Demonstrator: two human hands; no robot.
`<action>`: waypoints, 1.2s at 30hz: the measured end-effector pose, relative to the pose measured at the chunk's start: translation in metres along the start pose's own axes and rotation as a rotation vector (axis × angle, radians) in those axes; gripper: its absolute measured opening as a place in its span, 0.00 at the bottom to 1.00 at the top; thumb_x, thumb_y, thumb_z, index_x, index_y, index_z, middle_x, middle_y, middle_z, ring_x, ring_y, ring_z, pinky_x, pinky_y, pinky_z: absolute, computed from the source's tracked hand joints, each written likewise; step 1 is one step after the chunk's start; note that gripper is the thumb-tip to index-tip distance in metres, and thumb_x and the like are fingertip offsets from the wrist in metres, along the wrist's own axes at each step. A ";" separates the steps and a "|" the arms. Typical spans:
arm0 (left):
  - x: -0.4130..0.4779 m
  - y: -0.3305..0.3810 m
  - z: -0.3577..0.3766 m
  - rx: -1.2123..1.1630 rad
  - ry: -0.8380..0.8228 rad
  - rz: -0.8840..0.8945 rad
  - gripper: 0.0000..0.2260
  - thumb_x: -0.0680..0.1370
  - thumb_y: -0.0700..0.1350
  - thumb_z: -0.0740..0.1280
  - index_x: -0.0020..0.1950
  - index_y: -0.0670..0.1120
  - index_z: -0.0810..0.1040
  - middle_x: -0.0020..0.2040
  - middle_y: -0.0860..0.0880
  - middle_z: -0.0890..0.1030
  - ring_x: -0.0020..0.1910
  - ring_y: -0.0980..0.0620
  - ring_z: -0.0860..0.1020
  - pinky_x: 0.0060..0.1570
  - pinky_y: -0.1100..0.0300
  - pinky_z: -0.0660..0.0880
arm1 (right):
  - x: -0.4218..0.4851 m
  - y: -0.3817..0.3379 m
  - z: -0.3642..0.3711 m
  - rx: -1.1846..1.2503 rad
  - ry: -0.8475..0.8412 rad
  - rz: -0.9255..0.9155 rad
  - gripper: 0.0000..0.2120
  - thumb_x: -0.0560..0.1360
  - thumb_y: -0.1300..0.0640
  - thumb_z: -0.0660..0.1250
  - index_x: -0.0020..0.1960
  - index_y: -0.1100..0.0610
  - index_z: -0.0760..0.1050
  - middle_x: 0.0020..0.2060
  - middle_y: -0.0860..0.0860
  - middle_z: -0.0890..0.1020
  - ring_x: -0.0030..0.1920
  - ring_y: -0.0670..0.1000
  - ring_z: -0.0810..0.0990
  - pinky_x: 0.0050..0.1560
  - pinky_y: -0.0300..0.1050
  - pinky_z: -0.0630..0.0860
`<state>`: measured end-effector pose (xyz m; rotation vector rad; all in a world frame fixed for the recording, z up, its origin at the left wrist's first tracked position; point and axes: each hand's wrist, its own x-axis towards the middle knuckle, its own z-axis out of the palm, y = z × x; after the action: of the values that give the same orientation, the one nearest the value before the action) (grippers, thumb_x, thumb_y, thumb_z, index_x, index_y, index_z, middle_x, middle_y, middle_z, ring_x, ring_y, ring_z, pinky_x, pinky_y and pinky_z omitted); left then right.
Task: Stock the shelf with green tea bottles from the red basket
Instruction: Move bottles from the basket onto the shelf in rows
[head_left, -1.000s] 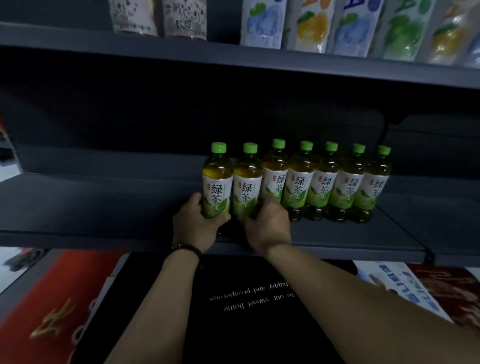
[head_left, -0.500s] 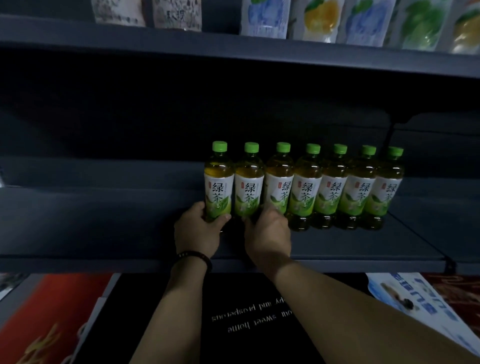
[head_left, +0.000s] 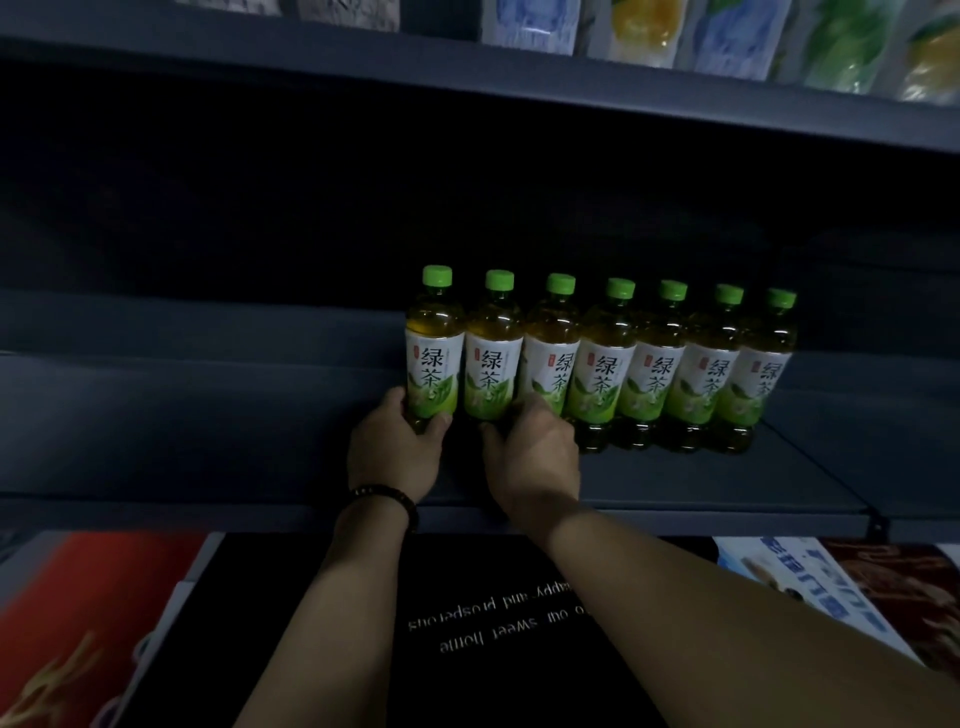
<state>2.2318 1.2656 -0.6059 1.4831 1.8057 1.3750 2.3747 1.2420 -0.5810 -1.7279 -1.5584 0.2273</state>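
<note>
Several green tea bottles with green caps and white-green labels stand upright in a tight row on the dark grey shelf (head_left: 208, 426). My left hand (head_left: 395, 449) grips the base of the leftmost bottle (head_left: 434, 343). My right hand (head_left: 535, 457) wraps the base of the second bottle (head_left: 493, 353), fingers also touching the third bottle (head_left: 553, 358). The other bottles (head_left: 691, 369) stand to the right, untouched. The red basket is not in sight.
The shelf's left half lies bare and dark. An upper shelf (head_left: 467, 78) carries colourful drink pouches (head_left: 649, 26). Below the shelf edge lie a black box with white lettering (head_left: 493, 623), a red box (head_left: 78, 623) and a blue-white package (head_left: 795, 582).
Both hands have stayed on the two leftmost bottles, which now stand flush with the row. The camera has tilted slightly, shifting the scene a little down in the frame.
</note>
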 end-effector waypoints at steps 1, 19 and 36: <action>-0.001 0.000 -0.002 0.012 -0.017 -0.004 0.25 0.79 0.52 0.76 0.75 0.49 0.76 0.67 0.47 0.84 0.66 0.43 0.82 0.64 0.49 0.79 | -0.004 0.001 -0.005 -0.019 -0.009 -0.046 0.18 0.78 0.49 0.71 0.65 0.53 0.74 0.58 0.54 0.84 0.58 0.59 0.84 0.52 0.51 0.82; -0.248 0.100 -0.060 0.799 -0.860 0.217 0.20 0.80 0.64 0.70 0.68 0.57 0.81 0.64 0.54 0.82 0.59 0.53 0.82 0.62 0.54 0.81 | -0.196 0.117 -0.191 -0.328 -0.648 -0.146 0.19 0.80 0.41 0.66 0.67 0.47 0.74 0.60 0.48 0.79 0.59 0.52 0.80 0.59 0.51 0.80; -0.425 0.023 -0.007 1.051 -1.412 0.098 0.17 0.81 0.60 0.70 0.60 0.50 0.87 0.58 0.47 0.87 0.59 0.44 0.84 0.59 0.53 0.80 | -0.358 0.277 -0.172 -0.564 -1.060 0.117 0.23 0.75 0.50 0.71 0.68 0.52 0.74 0.66 0.57 0.78 0.66 0.61 0.80 0.62 0.51 0.77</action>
<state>2.3812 0.8762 -0.6896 2.0803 1.3113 -0.8229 2.6065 0.8615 -0.7705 -2.3062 -2.4245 0.9591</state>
